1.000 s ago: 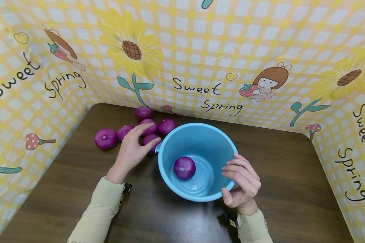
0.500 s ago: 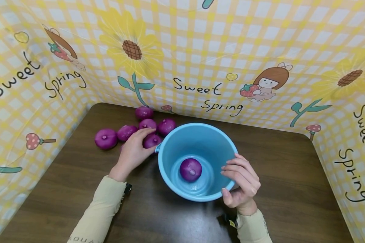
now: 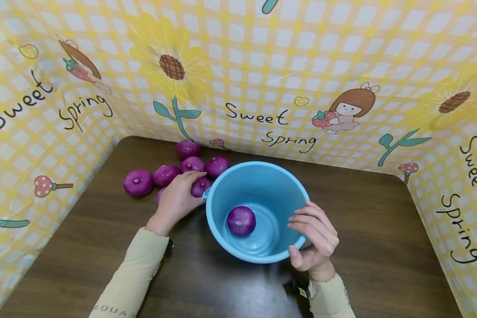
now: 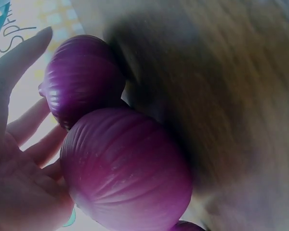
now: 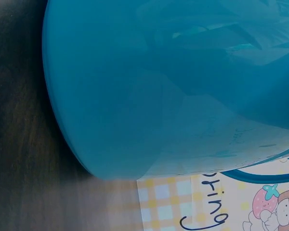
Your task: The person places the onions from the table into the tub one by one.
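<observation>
A light blue bucket (image 3: 258, 181) stands on the brown table, with one purple onion (image 3: 241, 221) lying at its bottom. My right hand (image 3: 316, 236) grips the bucket's right rim, fingers over the inside. Left of the bucket, my left hand (image 3: 179, 198) reaches around a purple onion (image 3: 200, 187) close to the bucket's handle joint. In the left wrist view its thumb is stretched out, apart from the upper onion (image 4: 84, 77), while the fingers pass behind that onion. A larger-looking onion (image 4: 127, 168) lies against the palm side there. The right wrist view is filled mostly by the bucket's outer wall (image 5: 149, 96).
Several more purple onions lie at the back left, among them a far one (image 3: 188, 149) and a leftmost one (image 3: 138, 182). A yellow checked cloth (image 3: 242, 66) with printed flowers hangs around the table (image 3: 373, 212) on its back and sides.
My left hand has lowered and shifted right around the onion by the bucket, which has moved slightly right. The onion inside the bucket rolled right, then back left. My right hand keeps its hold.
</observation>
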`<state>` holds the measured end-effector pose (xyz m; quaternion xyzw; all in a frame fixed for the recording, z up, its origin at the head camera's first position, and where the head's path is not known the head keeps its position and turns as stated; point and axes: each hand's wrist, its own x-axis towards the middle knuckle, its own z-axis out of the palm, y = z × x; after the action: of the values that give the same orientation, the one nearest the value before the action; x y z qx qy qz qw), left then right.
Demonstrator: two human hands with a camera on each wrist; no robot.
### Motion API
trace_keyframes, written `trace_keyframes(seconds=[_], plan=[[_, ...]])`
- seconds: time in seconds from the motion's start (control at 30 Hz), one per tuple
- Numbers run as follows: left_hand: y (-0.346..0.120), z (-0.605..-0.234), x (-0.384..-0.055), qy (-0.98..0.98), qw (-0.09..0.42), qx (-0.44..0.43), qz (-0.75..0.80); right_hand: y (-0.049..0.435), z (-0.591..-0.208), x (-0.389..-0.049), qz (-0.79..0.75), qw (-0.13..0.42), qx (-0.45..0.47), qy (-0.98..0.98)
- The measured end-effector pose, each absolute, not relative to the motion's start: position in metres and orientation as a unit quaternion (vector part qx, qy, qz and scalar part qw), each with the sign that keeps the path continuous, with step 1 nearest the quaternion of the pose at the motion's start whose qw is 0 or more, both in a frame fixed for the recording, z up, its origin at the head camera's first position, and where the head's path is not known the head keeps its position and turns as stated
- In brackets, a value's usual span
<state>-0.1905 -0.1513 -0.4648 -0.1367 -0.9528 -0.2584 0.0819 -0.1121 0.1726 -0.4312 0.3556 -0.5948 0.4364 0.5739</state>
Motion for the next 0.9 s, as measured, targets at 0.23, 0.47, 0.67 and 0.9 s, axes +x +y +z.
trace_keyframes(seconds=[0.23, 0.47, 0.67, 0.9], plan=[[-0.1472, -0.4646, -0.1911, -0.961, 0.075, -0.146, -0.222, 0.1726, -0.4322, -0.1122, 0.433, 0.575, 0.357, -0.595], [-0.1456, -0.4634, -0.1921, -0.962, 0.073, -0.146, -0.219, 0.1733, -0.4326, -0.1126, 0.43, 0.575, 0.357, -0.597], [-0.145, -0.462, -0.1929, -0.961, 0.065, -0.146, -0.225, 0.1733, -0.4326, -0.1132, 0.433, 0.578, 0.358, -0.591], [-0.1438, -0.4609, -0.1926, -0.961, 0.058, -0.144, -0.227, 0.1723, -0.4316, -0.1127, 0.431, 0.577, 0.357, -0.594]])
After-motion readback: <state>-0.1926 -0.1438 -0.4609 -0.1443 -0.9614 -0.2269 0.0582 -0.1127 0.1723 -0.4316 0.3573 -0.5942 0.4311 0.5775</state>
